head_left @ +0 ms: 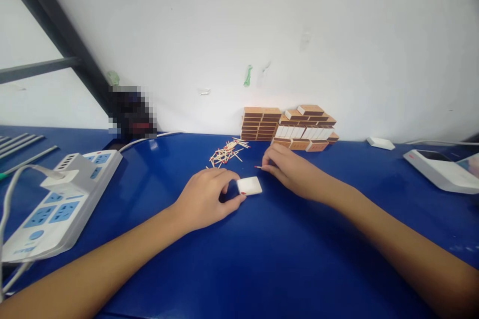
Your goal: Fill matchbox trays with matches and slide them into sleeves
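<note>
My left hand (209, 197) grips a small white tray (251, 186) by its left end, thumb at the near edge and fingers at the far edge. One or more red match heads show at the tray's near left corner. To the right, my right hand (286, 167) pinches a single match (258, 167), its red head pointing left, just above the blue table. A loose pile of matches (225, 153) with red heads lies beyond my left hand.
Matchboxes stand against the wall in a left stack (261, 124) and a right stack (309, 132). A power strip (71, 204) with cables lies at the left, near several thin rods (22, 147). At the right are a white device (441, 169) and a small white block (380, 143).
</note>
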Demonstrator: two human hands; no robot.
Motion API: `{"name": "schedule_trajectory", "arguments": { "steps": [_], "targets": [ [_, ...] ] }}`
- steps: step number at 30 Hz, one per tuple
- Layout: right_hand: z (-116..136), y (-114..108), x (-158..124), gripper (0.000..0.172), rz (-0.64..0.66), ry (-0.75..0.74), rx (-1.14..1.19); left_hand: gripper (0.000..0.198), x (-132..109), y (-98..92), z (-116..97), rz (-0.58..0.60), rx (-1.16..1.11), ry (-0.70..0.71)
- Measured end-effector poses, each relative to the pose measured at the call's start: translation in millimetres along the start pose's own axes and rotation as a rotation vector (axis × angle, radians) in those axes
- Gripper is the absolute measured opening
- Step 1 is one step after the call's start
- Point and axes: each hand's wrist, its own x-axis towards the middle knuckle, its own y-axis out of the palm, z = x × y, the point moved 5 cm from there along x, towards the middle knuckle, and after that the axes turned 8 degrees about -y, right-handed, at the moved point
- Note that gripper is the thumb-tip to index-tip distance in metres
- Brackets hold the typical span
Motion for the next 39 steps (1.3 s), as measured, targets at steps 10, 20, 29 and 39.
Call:
{"name": "schedule_trajectory", "arguments": {
  "steps": [10,20,29,39],
  "targets": [
    [50,1,-2,0.014,-0.047,-0.113,-0.012,0.023,1,3.5,-1,0.051,-0.017,-0.028],
    [-17,0,56,0.019,0.013,0.261,-0.149,0.028,-6,3.7,-13,0.090,-0.025,0.108],
    [-29,30,87,0.024,0.135,0.407,-0.283,0.027,-8,6.1,-11,0.070,-0.002,0.142],
    [-7,-2,1,0.031,0.232,0.442,-0.075,0.024,-6,4.6,-8,0.020,-0.029,0.092]
  ]
}}
